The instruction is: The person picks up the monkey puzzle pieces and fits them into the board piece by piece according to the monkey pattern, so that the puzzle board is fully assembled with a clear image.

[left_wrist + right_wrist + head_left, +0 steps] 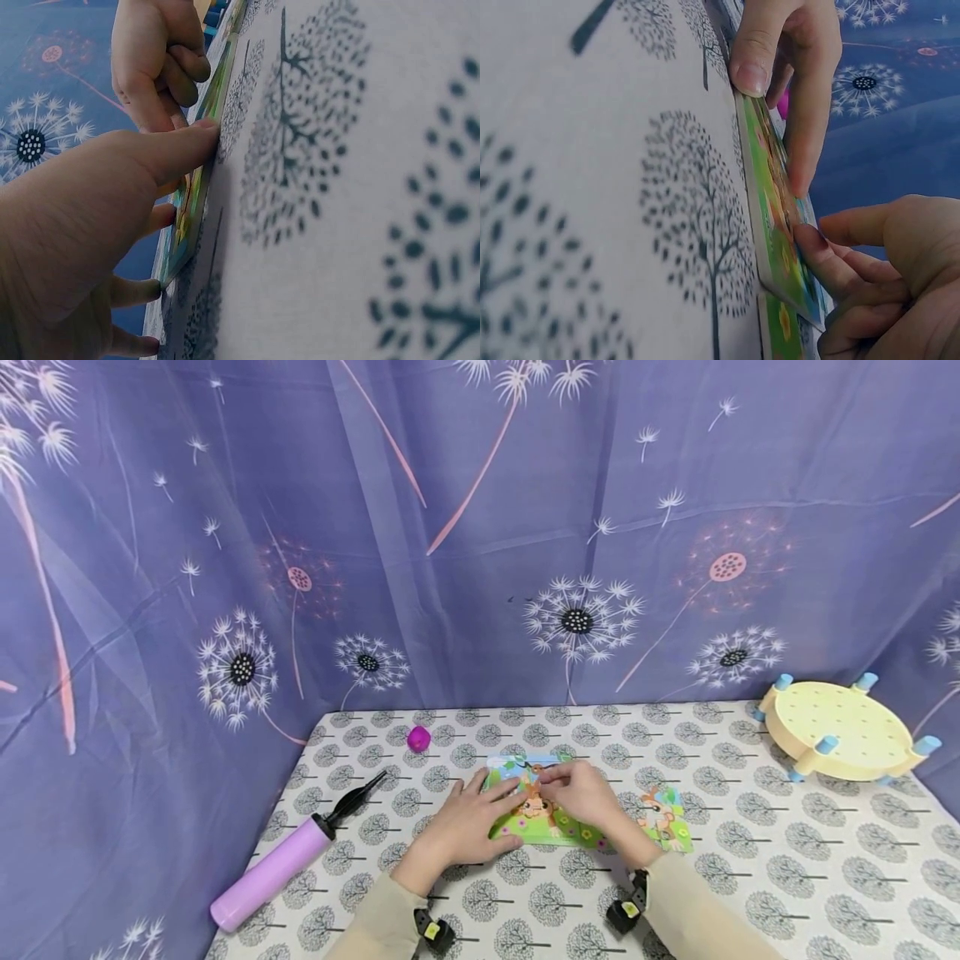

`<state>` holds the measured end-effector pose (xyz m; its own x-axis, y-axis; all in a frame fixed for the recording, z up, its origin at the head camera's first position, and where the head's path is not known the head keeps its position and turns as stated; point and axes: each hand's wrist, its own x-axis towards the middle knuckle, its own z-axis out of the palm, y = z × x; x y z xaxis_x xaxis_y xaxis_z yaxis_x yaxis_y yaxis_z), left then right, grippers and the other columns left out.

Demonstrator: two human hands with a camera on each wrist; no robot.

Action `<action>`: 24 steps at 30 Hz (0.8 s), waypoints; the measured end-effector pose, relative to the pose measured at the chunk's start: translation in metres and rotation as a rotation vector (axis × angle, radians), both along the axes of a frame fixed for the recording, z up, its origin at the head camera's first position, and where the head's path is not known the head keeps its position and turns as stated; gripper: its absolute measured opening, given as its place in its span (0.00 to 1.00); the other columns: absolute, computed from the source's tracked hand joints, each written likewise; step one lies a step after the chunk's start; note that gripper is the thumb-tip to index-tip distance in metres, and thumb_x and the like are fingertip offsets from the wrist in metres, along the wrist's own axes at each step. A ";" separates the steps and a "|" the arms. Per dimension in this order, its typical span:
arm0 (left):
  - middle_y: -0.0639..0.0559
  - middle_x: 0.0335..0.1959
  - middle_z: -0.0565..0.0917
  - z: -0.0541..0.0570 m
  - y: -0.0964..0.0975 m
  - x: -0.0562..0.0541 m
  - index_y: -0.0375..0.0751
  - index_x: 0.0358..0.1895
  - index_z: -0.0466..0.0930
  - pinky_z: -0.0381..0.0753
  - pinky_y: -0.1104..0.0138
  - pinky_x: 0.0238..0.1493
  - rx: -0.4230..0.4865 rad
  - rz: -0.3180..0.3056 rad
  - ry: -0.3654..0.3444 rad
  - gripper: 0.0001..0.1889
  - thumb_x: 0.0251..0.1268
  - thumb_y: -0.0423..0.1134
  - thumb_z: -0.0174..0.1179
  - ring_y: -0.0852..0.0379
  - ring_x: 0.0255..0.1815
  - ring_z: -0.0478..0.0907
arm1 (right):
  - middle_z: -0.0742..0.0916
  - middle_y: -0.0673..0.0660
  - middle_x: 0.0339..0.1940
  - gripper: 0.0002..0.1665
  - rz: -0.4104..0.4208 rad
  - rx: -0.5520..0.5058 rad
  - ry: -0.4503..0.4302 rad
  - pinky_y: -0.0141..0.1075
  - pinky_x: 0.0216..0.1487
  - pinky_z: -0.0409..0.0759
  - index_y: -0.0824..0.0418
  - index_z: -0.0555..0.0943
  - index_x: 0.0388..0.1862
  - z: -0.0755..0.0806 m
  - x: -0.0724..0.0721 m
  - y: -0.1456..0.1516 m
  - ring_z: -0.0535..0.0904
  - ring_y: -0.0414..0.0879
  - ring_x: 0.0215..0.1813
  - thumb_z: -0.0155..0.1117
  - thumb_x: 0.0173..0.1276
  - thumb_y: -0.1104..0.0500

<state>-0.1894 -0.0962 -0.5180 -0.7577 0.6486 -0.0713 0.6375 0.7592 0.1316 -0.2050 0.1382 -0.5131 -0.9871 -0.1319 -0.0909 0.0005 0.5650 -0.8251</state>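
Note:
A flat monkey picture puzzle (525, 831) with green, blue and brown parts lies on the table. My left hand (468, 818) rests on its left side with the fingers spread; in the left wrist view the thumb (187, 146) lies on the near edge. Over the upper middle of the puzzle, my right hand (585, 793) pinches at the picture with thumb and index finger. Its other fingers (862, 322) are curled. Whatever sits between those fingertips is almost wholly hidden, seemingly a small puzzle piece. To the right lies another monkey picture section (667, 822), partly behind the right wrist.
A purple hand pump (273, 872) with a black nozzle lies at the left. Near the back edge sits a small magenta ball (418, 739). A yellow oval stand with blue-tipped legs (843, 727) is at the back right. A patterned curtain (465, 610) hangs behind the table.

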 end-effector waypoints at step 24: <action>0.54 0.84 0.58 -0.002 0.008 -0.001 0.61 0.81 0.63 0.56 0.40 0.78 -0.009 -0.019 0.042 0.35 0.77 0.68 0.45 0.42 0.82 0.55 | 0.89 0.57 0.43 0.20 -0.037 0.042 0.068 0.37 0.26 0.81 0.66 0.85 0.57 0.011 0.018 0.104 0.82 0.48 0.33 0.71 0.71 0.58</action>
